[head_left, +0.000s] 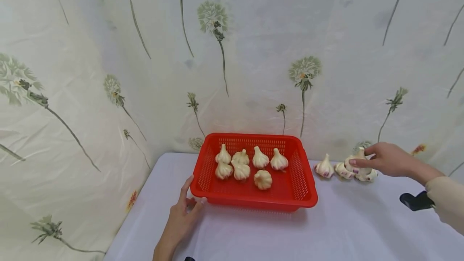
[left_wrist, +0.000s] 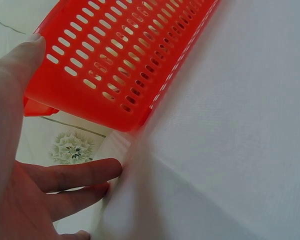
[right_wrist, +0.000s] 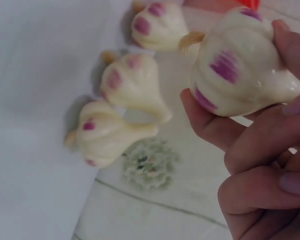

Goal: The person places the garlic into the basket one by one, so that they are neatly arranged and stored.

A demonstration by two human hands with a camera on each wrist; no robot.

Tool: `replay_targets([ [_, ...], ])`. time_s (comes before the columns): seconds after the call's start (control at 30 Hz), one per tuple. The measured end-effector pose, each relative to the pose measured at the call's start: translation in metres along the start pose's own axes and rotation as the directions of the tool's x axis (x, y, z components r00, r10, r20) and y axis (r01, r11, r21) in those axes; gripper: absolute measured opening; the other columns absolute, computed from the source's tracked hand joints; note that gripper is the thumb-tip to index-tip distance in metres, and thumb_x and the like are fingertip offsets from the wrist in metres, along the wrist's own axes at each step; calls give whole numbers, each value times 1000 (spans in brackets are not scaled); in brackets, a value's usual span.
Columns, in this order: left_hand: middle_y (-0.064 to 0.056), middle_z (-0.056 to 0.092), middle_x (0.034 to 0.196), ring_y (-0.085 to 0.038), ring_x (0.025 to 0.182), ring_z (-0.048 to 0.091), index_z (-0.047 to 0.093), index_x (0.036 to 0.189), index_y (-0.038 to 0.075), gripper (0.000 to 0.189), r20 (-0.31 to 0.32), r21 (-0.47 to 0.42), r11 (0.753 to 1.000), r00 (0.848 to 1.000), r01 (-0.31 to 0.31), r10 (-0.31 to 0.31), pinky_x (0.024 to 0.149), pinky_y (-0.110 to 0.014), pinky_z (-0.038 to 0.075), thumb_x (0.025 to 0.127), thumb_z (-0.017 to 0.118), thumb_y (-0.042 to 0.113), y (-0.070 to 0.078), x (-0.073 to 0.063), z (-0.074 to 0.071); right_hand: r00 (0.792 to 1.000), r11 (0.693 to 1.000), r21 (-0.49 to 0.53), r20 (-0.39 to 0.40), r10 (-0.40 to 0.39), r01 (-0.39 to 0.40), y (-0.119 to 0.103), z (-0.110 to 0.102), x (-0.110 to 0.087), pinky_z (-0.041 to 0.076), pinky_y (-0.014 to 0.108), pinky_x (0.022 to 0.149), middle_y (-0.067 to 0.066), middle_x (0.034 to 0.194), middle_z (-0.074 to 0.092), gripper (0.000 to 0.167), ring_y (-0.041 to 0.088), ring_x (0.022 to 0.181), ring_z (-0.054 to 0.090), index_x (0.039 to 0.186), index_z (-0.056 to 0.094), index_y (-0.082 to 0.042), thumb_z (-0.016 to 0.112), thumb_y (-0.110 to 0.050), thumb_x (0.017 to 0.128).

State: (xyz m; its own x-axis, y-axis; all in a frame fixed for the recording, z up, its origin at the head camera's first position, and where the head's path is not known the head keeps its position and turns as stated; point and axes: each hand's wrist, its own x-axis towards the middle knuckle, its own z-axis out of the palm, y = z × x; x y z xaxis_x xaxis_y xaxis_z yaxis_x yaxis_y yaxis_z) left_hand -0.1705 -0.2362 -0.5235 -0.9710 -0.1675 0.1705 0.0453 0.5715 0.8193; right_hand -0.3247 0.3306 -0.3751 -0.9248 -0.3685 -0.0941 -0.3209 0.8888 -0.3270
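Observation:
My right hand point(head_left: 389, 159) pinches a garlic bulb point(right_wrist: 235, 65) between thumb and fingers, raised over the table's right side. The bulb is white with purple patches, with a tuft of brown roots at its base. Below and beside it, three similar garlic bulbs point(right_wrist: 135, 85) lie in a row on the table. A red plastic basket point(head_left: 253, 203) holds several garlic bulbs point(head_left: 260, 158), mostly toward its back and left. At the basket's front left corner is my left hand point(head_left: 183, 212), thumb against the basket and the other fingers loosely extended beside it.
A white cloth covers the table point(head_left: 253, 237). Behind and to the left hangs a pale curtain point(head_left: 253, 71) printed with dandelions, close to the table's back edge. A black object point(head_left: 417, 201) shows by the right sleeve.

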Motion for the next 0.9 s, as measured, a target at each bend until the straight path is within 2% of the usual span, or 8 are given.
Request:
replay_targets([
  [0.1, -4, 78, 107, -18, 100, 71, 30, 161, 49, 75, 4, -3, 1000, 1000, 4, -4, 78, -38, 53, 97, 70, 54, 0, 0, 0, 1000, 999, 36, 23, 8, -9, -14, -2, 6, 41, 29, 54, -4, 63, 48, 45, 15, 59, 52, 94, 69, -7, 70, -52, 99],
  [0.27, -5, 78, 106, -18, 96, 69, 30, 162, 48, 76, 4, -7, 1000, 1000, 2, -2, 76, -36, 51, 98, 70, 52, 1, 1, 0, 1000, 995, 104, 27, -3, 1, -40, -3, 17, 44, 29, 53, -2, 62, 48, 60, 16, 59, 53, 117, 73, 2, 73, -54, 97],
  [0.4, -7, 77, 106, -17, 94, 68, 30, 162, 48, 76, 4, -8, 1000, 1000, -2, 2, 75, -36, 49, 98, 71, 51, 1, 0, 1, 999, 990, 130, 3, -48, 48, -59, 0, 26, 53, 31, 58, 9, 84, 73, 70, 18, 69, 65, 129, 69, 8, 76, -52, 95],
  [0.5, -6, 77, 104, -16, 91, 66, 30, 162, 48, 76, 5, -13, 1000, 1000, -2, 3, 75, -35, 49, 98, 72, 51, 0, 0, 1, 995, 982, 164, 10, -95, 92, -73, 5, 33, 60, 34, 64, 17, 107, 80, 69, 19, 81, 72, 131, 69, 9, 77, -49, 95],
  [0.6, -6, 76, 101, -15, 87, 64, 31, 162, 47, 77, 7, -19, 1000, 1000, -1, 2, 74, -35, 48, 97, 72, 50, 0, -1, 1, 993, 973, 206, 34, -113, 104, -87, 9, 39, 60, 34, 65, 11, 102, 80, 61, 19, 80, 72, 128, 73, 4, 78, -47, 95],
  [0.7, -6, 76, 102, -14, 87, 64, 31, 161, 48, 76, 8, -11, 1000, 1000, 8, -8, 73, -35, 48, 97, 71, 52, 2, -1, 0, 990, 970, 208, 36, -138, 128, -100, 9, 47, 62, 35, 68, 7, 100, 81, 56, 19, 84, 73, 125, 75, 0, 78, -47, 95],
  [0.83, -6, 75, 103, -14, 86, 63, 30, 161, 49, 76, 7, -4, 1000, 1000, 9, -9, 72, -35, 48, 97, 71, 53, 2, 1, -1, 986, 965, 217, 50, -160, 146, -116, 10, 57, 60, 33, 68, 2, 95, 80, 49, 18, 82, 70, 117, 78, -5, 79, -48, 94],
  [0.9, -5, 76, 102, -14, 87, 64, 30, 162, 48, 76, 4, -6, 1000, 1000, 2, -2, 73, -35, 48, 97, 71, 51, 1, 1, 0, 984, 964, 218, 60, -169, 152, -123, 11, 63, 54, 30, 63, -1, 81, 73, 41, 17, 72, 64, 104, 79, -8, 79, -47, 94],
])
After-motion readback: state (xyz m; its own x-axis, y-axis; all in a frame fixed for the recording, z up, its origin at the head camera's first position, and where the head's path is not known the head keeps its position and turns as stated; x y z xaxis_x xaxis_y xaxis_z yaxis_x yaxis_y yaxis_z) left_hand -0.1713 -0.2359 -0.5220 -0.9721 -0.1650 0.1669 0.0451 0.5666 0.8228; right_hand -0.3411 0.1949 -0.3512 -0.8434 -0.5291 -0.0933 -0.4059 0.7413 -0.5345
